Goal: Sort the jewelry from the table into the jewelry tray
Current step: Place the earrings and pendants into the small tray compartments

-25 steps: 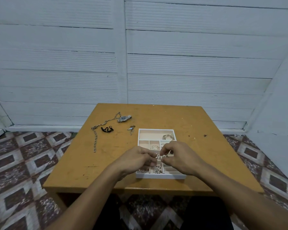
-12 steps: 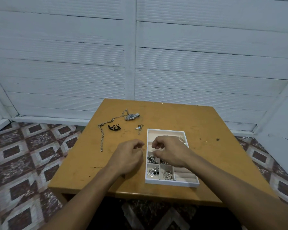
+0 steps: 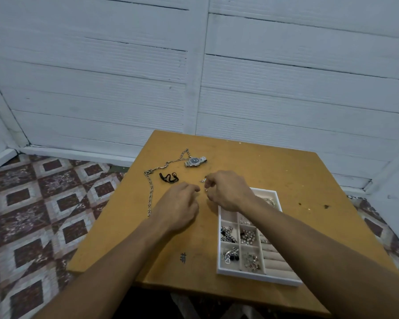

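Jewelry hard to make out: a small silver piece (image 3: 203,180) pokes out at the fingertips of the right grip (image 3: 228,192) and is too small to name. The bits in the tray (image 3: 258,277) are a silver and dark tangle.
Hidden: the right forearm covers some of the tray's far and middle compartments, and both palms face down.
Right grip: fingers curled onto the small silver piece; whether they pinch it or only touch it cannot be told.
Left grip (image 3: 177,203): loosely curled just beside the right, with nothing seen in it.
Loose pieces: a chain (image 3: 150,192), a black band (image 3: 169,178) and a watch (image 3: 195,161) lie beyond the left grip, well apart from the tray.
Tray: white, on the desk's near right part.
Desk (image 3: 286,180): orange-brown and scuffed, with dark specks.
Room: white plank wall (image 3: 101,65) and a brown-and-white patterned tile floor (image 3: 32,215).
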Demonstrator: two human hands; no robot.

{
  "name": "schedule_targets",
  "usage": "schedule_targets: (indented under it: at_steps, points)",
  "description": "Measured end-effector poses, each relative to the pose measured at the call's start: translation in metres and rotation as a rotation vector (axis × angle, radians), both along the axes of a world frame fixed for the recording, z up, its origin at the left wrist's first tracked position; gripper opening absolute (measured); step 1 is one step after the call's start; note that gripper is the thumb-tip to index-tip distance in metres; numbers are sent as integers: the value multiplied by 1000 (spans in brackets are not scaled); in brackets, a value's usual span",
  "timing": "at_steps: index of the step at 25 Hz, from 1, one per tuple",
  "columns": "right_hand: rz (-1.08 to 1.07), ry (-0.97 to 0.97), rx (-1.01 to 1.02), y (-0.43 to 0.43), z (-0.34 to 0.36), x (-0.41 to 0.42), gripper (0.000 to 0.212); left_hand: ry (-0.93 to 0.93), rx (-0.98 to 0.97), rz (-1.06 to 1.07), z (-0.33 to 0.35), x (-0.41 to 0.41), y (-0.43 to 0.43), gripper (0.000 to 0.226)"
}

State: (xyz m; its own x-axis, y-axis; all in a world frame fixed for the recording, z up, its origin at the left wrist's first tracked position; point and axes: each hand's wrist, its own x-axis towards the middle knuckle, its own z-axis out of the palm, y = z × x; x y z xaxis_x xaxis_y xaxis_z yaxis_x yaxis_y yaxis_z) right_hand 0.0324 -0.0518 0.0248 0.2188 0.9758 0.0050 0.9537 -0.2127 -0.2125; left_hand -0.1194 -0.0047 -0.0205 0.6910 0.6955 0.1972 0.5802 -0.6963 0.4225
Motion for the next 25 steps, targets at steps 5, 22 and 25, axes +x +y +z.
schedule_targets:
  at_steps: [5,22,25]
  points:
    - [-6,-215,-70,38,-14,5,27,-21,124,-12,-5,14,27,39]
    - [-100,405,30,64,0,34,14,-416,-263,163,2,44,55,35]
    - [-83,443,64,60,12,37,8,-769,-749,272,13,60,48,27]
